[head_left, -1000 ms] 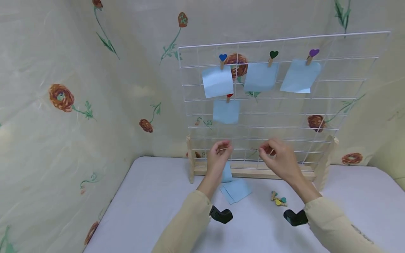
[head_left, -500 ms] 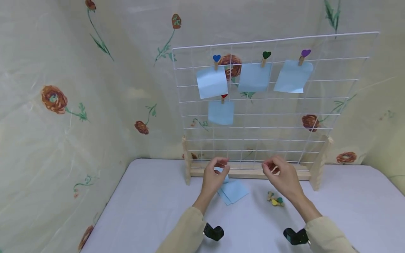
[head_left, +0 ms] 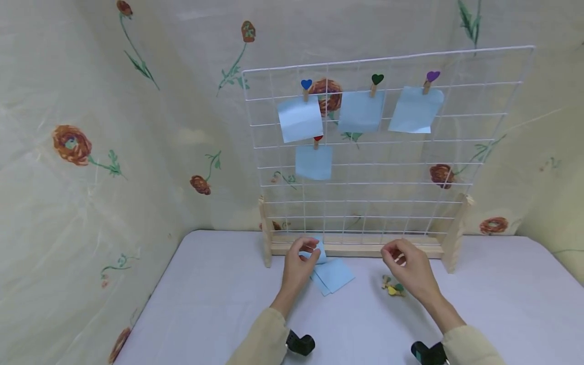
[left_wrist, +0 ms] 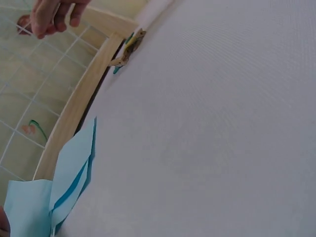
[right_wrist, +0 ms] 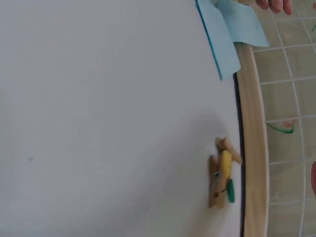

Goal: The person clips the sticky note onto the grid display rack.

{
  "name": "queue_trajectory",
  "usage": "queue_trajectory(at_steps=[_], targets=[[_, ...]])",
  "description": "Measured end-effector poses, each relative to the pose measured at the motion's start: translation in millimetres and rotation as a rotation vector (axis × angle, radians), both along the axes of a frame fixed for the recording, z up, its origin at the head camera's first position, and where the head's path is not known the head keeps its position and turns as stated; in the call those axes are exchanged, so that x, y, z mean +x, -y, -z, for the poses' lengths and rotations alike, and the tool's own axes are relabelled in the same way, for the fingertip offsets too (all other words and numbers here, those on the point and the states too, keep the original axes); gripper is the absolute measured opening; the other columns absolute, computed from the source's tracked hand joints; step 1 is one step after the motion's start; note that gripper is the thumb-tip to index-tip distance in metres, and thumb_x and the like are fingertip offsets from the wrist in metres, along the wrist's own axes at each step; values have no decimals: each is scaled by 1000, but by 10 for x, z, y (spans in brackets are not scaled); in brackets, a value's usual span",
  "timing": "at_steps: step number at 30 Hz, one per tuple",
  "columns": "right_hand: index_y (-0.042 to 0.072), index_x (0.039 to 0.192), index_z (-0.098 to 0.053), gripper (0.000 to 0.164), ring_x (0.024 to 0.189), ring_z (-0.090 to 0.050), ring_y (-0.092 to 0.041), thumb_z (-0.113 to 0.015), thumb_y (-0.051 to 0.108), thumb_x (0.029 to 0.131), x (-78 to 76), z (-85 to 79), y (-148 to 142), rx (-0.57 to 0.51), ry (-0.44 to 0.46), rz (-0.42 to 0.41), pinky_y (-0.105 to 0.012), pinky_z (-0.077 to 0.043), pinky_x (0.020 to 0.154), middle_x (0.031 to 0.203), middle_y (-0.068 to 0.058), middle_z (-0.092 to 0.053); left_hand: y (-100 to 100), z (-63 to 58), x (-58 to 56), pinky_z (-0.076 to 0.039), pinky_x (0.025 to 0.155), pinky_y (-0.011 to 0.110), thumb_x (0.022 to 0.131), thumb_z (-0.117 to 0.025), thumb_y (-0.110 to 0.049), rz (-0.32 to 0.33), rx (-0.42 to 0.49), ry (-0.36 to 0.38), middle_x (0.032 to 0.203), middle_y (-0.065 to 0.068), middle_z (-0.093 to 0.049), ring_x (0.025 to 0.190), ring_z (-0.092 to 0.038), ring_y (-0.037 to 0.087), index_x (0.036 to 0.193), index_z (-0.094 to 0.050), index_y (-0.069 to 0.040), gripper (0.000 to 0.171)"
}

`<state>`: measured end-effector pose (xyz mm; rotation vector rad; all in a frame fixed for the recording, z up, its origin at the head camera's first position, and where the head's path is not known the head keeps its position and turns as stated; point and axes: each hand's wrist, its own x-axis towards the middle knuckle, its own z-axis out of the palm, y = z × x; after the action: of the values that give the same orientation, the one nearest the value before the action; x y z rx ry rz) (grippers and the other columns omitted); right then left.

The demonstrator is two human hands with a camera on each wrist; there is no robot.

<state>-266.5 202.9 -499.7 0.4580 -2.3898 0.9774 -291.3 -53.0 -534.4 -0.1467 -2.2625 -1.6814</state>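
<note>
My left hand [head_left: 298,268] hovers over the blue paper notes [head_left: 336,276], its fingers loosely curved with nothing visible between them. One blue note stands tilted against the grid's wooden base behind it. My right hand [head_left: 410,266] is held above the table with bent, relaxed fingers, and no object shows in it. Near and below it lies a small heap of wooden clothespins [head_left: 393,288], with yellow and green ornaments. In the right wrist view the clothespins [right_wrist: 220,175] lie beside the base, apart from the notes [right_wrist: 219,39].
A white wire grid [head_left: 365,172] stands upright in a wooden base [head_left: 374,250] at the table's back. Several blue notes [head_left: 314,162] hang on it from heart-topped clothespins. A flowered sheet [head_left: 159,203] covers the wall behind the white table [head_left: 219,284].
Both hands have come down from in front of the lower grid toward the table. The head view has shifted slightly. The hung notes stay in place on the grid.
</note>
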Motion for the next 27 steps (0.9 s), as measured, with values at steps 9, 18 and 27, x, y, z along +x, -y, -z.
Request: queue_trajectory(at_steps=[9, 18, 27], targets=[[6, 89, -65, 3, 71, -49, 2, -64, 7, 86, 96, 275, -115, -32, 75, 45, -13, -44, 58, 78, -1, -60, 113, 173, 69, -47, 70, 21, 86, -65, -8, -51, 22, -20, 95, 1, -65, 86, -59, 11, 102, -65, -19, 19], [7, 94, -65, 11, 81, -44, 9, -61, 17, 91, 178, 465, -303, -120, 172, 173, -9, -43, 66, 91, -6, -63, 129, 283, 54, -49, 68, 20, 85, -64, -3, -88, 62, -53, 92, 5, -65, 85, -58, 12, 101, -65, -14, 20], [3, 111, -58, 25, 81, -47, 15, -54, 22, 96, 286, 571, -413, -228, 302, 210, -3, -41, 69, 100, -8, -60, 119, 373, 53, -50, 69, 21, 87, -63, -5, -117, 50, -66, 94, 4, -64, 87, -57, 10, 102, -64, -14, 18]])
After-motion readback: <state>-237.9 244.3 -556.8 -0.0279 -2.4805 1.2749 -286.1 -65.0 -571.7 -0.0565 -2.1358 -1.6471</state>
